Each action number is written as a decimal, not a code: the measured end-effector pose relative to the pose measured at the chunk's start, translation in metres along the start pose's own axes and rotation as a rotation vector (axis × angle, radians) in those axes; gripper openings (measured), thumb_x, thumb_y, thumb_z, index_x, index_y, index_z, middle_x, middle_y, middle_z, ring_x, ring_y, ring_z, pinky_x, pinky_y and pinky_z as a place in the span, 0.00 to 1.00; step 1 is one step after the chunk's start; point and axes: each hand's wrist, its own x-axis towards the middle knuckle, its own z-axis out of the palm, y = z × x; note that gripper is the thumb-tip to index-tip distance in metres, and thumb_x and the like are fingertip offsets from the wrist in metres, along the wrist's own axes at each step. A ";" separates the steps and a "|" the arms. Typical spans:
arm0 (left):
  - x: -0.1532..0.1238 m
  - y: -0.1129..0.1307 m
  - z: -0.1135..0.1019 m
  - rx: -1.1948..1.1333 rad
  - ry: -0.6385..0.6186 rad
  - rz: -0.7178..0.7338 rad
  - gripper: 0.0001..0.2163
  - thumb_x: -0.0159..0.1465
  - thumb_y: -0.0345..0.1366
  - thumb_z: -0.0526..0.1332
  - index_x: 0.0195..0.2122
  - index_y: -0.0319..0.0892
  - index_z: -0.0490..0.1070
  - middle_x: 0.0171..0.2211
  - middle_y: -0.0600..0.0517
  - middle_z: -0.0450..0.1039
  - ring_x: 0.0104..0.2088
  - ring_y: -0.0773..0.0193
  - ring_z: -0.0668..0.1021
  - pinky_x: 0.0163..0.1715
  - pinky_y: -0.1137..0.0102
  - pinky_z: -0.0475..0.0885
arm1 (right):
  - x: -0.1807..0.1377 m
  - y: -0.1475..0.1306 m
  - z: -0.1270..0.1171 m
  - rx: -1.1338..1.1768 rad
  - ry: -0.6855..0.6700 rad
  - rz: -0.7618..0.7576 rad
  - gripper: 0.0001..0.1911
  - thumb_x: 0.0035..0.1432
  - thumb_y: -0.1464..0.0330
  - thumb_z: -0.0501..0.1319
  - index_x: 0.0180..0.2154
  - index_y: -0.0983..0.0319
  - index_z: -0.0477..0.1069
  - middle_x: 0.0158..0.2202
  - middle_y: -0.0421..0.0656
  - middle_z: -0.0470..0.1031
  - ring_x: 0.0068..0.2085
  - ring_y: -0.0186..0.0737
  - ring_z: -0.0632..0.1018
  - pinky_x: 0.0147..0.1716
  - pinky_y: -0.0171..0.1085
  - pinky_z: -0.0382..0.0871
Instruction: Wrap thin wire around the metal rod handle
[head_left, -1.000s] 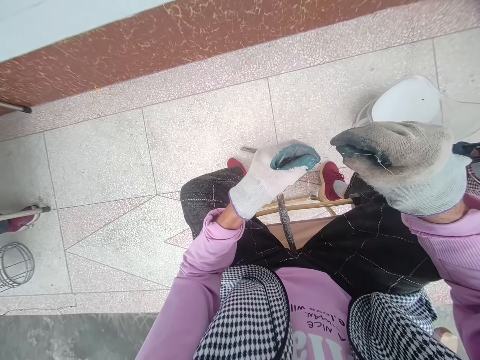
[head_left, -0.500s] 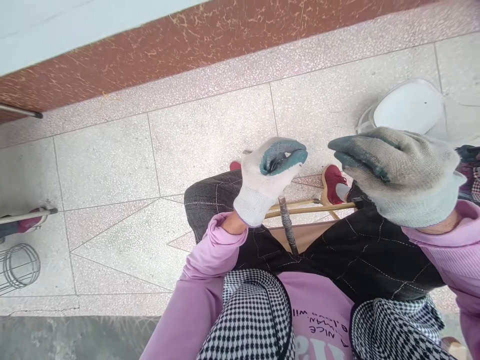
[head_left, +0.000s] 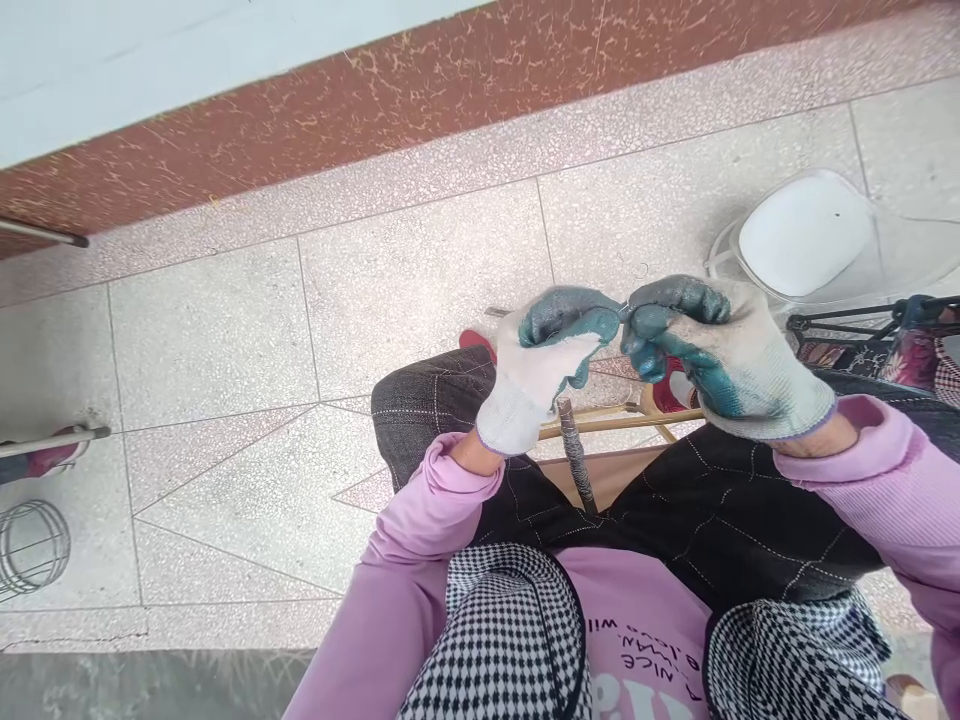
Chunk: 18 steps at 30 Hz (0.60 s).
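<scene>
I sit with my knees apart over a tiled floor. Both hands wear white knit gloves with teal-coated fingers. My left hand [head_left: 551,360] is curled shut over the top of a dark wrapped rod [head_left: 575,468] that stands between my knees. My right hand [head_left: 712,350] is pinched shut, fingertips against the left hand's fingertips. A thin wire [head_left: 636,275] curls up from where the two hands meet.
A white plastic container [head_left: 810,235] lies on the floor at right, beside a dark metal frame [head_left: 847,322]. A wooden stick [head_left: 622,418] crosses under my knees. A round wire cage [head_left: 34,548] sits at far left. A red-brown skirting [head_left: 375,90] runs along the wall.
My right hand has come down and left, from raised near the camera to touching the left hand's fingertips. The left hand stayed on the rod and closed tighter.
</scene>
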 end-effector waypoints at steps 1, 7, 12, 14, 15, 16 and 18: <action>0.001 -0.002 -0.001 -0.044 -0.027 -0.016 0.14 0.68 0.47 0.75 0.49 0.44 0.82 0.33 0.52 0.81 0.21 0.67 0.76 0.19 0.69 0.76 | 0.002 0.002 0.000 0.050 -0.033 0.054 0.07 0.63 0.60 0.75 0.35 0.54 0.82 0.29 0.37 0.81 0.25 0.36 0.76 0.24 0.36 0.70; 0.004 -0.005 -0.004 -0.278 -0.121 -0.049 0.16 0.64 0.49 0.76 0.46 0.44 0.83 0.36 0.51 0.83 0.20 0.69 0.75 0.17 0.70 0.73 | 0.006 0.007 -0.007 0.073 -0.095 0.086 0.15 0.63 0.53 0.75 0.38 0.56 0.77 0.34 0.41 0.81 0.28 0.39 0.76 0.25 0.38 0.69; 0.009 0.008 -0.014 -0.101 -0.154 0.108 0.12 0.66 0.42 0.75 0.48 0.43 0.85 0.46 0.48 0.87 0.38 0.60 0.88 0.39 0.64 0.86 | 0.003 0.001 -0.011 -0.067 0.036 -0.026 0.07 0.62 0.61 0.74 0.36 0.55 0.82 0.29 0.39 0.80 0.26 0.38 0.76 0.23 0.37 0.71; 0.012 0.014 -0.018 -0.038 -0.176 0.186 0.13 0.67 0.42 0.76 0.50 0.43 0.86 0.48 0.47 0.88 0.49 0.56 0.89 0.52 0.61 0.85 | 0.000 -0.004 -0.013 -0.253 0.101 -0.136 0.02 0.64 0.64 0.72 0.37 0.54 0.85 0.32 0.40 0.84 0.30 0.42 0.82 0.28 0.40 0.77; 0.013 0.016 -0.019 -0.012 -0.179 0.209 0.13 0.67 0.42 0.76 0.50 0.42 0.86 0.49 0.46 0.88 0.51 0.55 0.89 0.55 0.60 0.84 | -0.001 -0.006 -0.013 -0.355 0.110 -0.189 0.03 0.65 0.66 0.71 0.38 0.53 0.86 0.34 0.40 0.86 0.34 0.45 0.85 0.32 0.42 0.81; 0.013 0.018 -0.019 0.017 -0.170 0.224 0.13 0.67 0.41 0.76 0.50 0.42 0.86 0.49 0.46 0.88 0.52 0.55 0.88 0.57 0.59 0.84 | -0.003 -0.008 -0.014 -0.455 0.103 -0.232 0.05 0.65 0.67 0.70 0.39 0.52 0.87 0.37 0.40 0.87 0.38 0.47 0.87 0.37 0.45 0.84; 0.013 0.021 -0.017 0.079 -0.117 0.245 0.11 0.66 0.40 0.77 0.47 0.42 0.86 0.49 0.46 0.88 0.53 0.54 0.88 0.59 0.58 0.83 | -0.006 -0.011 -0.016 -0.648 0.060 -0.286 0.10 0.67 0.70 0.68 0.42 0.50 0.87 0.41 0.39 0.89 0.43 0.51 0.88 0.45 0.49 0.85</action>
